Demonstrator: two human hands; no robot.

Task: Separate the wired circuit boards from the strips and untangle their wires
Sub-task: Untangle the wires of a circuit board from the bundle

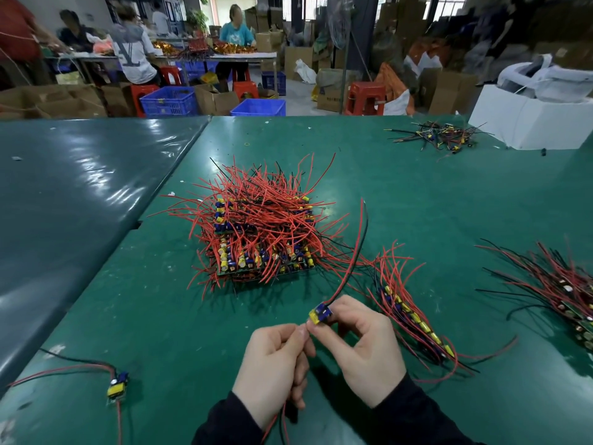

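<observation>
Hands mid-untangle: right hand [365, 345] pinches single circuit board [320, 313] above green table [417, 220], left hand [276, 364] curled round its trailing wires [282, 422]; next likely pull leads straight, set aside by separated board [118, 384].

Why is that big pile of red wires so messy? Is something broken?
Nothing looks broken. The big stack of boards has red and black wires sticking out every way because it isn't sorted yet. Both hands, left and right, hold one small board, and another lies alone at the left.
</observation>
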